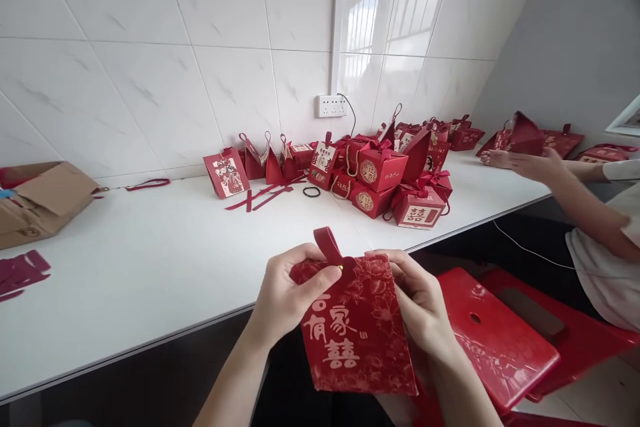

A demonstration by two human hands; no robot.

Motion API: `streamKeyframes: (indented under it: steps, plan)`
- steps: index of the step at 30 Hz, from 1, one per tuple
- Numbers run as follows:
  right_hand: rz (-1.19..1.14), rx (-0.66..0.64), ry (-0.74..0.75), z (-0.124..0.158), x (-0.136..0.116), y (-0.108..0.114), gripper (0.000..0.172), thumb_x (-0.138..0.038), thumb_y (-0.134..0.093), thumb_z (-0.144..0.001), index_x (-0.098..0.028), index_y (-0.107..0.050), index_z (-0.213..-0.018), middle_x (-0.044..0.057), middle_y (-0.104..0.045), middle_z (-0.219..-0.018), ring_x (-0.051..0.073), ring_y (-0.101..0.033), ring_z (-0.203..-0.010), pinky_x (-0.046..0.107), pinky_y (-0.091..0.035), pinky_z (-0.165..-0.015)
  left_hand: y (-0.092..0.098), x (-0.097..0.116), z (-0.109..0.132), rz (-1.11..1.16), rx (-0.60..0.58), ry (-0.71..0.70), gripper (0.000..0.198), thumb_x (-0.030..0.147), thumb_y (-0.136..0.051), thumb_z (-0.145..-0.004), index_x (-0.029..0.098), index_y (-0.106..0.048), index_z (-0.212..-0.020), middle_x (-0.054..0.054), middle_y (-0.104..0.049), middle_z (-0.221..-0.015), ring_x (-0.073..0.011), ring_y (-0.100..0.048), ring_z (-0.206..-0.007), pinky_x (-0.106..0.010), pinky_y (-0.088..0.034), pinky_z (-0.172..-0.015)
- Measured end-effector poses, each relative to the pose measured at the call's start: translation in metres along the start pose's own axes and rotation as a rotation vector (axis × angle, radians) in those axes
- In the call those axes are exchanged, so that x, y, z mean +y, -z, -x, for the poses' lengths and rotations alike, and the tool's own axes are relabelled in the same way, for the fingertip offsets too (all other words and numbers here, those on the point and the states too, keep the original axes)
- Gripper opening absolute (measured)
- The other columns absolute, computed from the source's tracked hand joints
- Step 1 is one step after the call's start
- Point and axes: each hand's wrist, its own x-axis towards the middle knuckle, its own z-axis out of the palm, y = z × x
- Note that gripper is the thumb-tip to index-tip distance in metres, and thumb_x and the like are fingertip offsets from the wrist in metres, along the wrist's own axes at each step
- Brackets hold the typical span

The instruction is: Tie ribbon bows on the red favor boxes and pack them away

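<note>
A red gift packet (380, 327) sits squarely between the person's two hands, printed side up, held just before the table's front edge. The left hand (290, 290) grips its upper left corner, the thumb laid flat across the front with its tip at a small gold stud (341, 269); the left fingers go out of my sight behind. A dark red strap loop (327, 244) stands up from the packet's top, close by that thumb. The right hand (420, 297) curls round the upper right edge, fingers bent; I can't tell how hard it presses. Pale lettering runs down the packet's left half, flowers down its right.

Beyond the right forearm is a red plastic stool (505, 347). On the white table (165, 267), an open cardboard carton (55, 207) stands far off to the left. Straight past the packet lie a black ring (311, 192) and some red ribbon strips (273, 196), with a crowd of red gift boxes (385, 170) just behind and to the right. Over at the far right, a co-worker's hand (535, 163) is beside another red box (526, 135). A socket strip (332, 106) is fixed to the tiled wall (135, 0).
</note>
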Motion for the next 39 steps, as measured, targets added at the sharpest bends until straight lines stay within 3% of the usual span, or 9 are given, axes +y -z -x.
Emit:
streamKeyframes:
  steps: [2,5,8,10,14,22,26,34,39]
  plan:
    - [0.031,0.012,0.097,-0.006,0.001,0.002,0.028,-0.039,-0.043,-0.093,-0.024,-0.064,-0.103,0.007,-0.067,-0.091,0.02,-0.064,-0.085,0.03,-0.054,-0.07,0.003,-0.001,0.003,-0.115,0.065,-0.189,0.007,0.024,-0.064,-0.08,0.017,-0.063,-0.079,0.001,-0.064,-0.066,-0.0093,-0.058,-0.055,-0.018,-0.046,-0.049]
    - [0.15,-0.019,0.344,-0.015,0.0,0.001,0.038,-0.047,-0.053,-0.086,-0.025,-0.058,-0.116,0.011,-0.057,-0.117,0.028,-0.052,-0.116,0.044,-0.046,-0.095,0.01,-0.001,0.006,-0.299,0.075,-0.597,0.008,0.013,-0.06,-0.082,0.017,-0.063,-0.088,-0.002,-0.066,-0.076,-0.0124,-0.063,-0.069,-0.022,-0.052,-0.059]
    - [0.391,-0.108,0.495,-0.02,-0.004,-0.004,0.035,-0.028,-0.066,-0.08,-0.024,-0.058,-0.114,0.011,-0.056,-0.118,0.027,-0.051,-0.116,0.045,-0.045,-0.096,0.015,-0.004,0.008,-0.552,0.062,-0.876,0.016,0.008,-0.056,-0.083,0.016,-0.061,-0.096,-0.005,-0.068,-0.087,-0.0158,-0.063,-0.085,-0.03,-0.054,-0.071]
    - [0.479,-0.121,0.566,-0.023,-0.006,-0.009,0.026,-0.015,-0.061,-0.081,-0.023,-0.061,-0.106,0.009,-0.062,-0.107,0.025,-0.056,-0.109,0.045,-0.048,-0.093,0.016,-0.007,0.009,-0.678,0.083,-0.9,0.017,0.008,-0.057,-0.082,0.018,-0.061,-0.096,-0.003,-0.067,-0.089,-0.0154,-0.062,-0.088,-0.03,-0.054,-0.074]
    - [0.542,-0.071,0.671,-0.024,-0.008,-0.014,0.026,-0.005,-0.054,-0.081,-0.022,-0.062,-0.099,0.007,-0.065,-0.093,0.023,-0.061,-0.098,0.046,-0.05,-0.089,0.014,-0.011,0.011,-0.661,0.15,-0.889,0.017,0.008,-0.06,-0.08,0.019,-0.061,-0.093,0.0,-0.061,-0.081,-0.0132,-0.061,-0.083,-0.029,-0.054,-0.074]
    - [0.639,-0.1,0.703,-0.011,-0.019,-0.017,0.029,-0.01,-0.056,-0.077,-0.024,-0.06,-0.103,0.007,-0.065,-0.098,0.025,-0.06,-0.102,0.057,-0.038,-0.101,0.01,-0.002,0.019,-0.768,0.225,-1.019,0.011,0.005,-0.059,-0.079,0.014,-0.064,-0.08,0.0,-0.06,-0.073,-0.0145,-0.062,-0.08,-0.033,-0.057,-0.074]
    - [0.541,-0.18,0.605,-0.013,-0.026,-0.018,0.018,-0.027,-0.05,-0.087,-0.022,-0.062,-0.099,0.009,-0.065,-0.1,0.027,-0.06,-0.101,0.052,-0.044,-0.095,0.013,0.001,0.019,-0.816,0.247,-1.034,0.012,0.004,-0.062,-0.076,0.016,-0.063,-0.074,0.002,-0.06,-0.072,-0.0134,-0.063,-0.077,-0.032,-0.058,-0.072]
    - [0.646,-0.392,0.386,-0.026,-0.058,-0.007,0.005,-0.021,-0.062,-0.083,-0.023,-0.064,-0.086,0.005,-0.065,-0.096,0.018,-0.061,-0.094,0.029,-0.055,-0.079,0.009,-0.001,0.02,-0.832,0.199,-1.068,0.012,0.004,-0.064,-0.074,0.016,-0.062,-0.072,0.002,-0.062,-0.074,-0.0123,-0.063,-0.076,-0.031,-0.057,-0.07]
    - [0.713,-0.358,0.372,-0.019,-0.072,-0.01,0.008,-0.018,-0.06,-0.084,-0.023,-0.066,-0.084,0.004,-0.065,-0.094,0.017,-0.062,-0.088,0.026,-0.055,-0.076,0.005,0.003,0.022,-0.834,0.203,-1.118,0.013,0.004,-0.067,-0.072,0.016,-0.063,-0.072,0.002,-0.061,-0.073,-0.0132,-0.064,-0.076,-0.031,-0.057,-0.07]
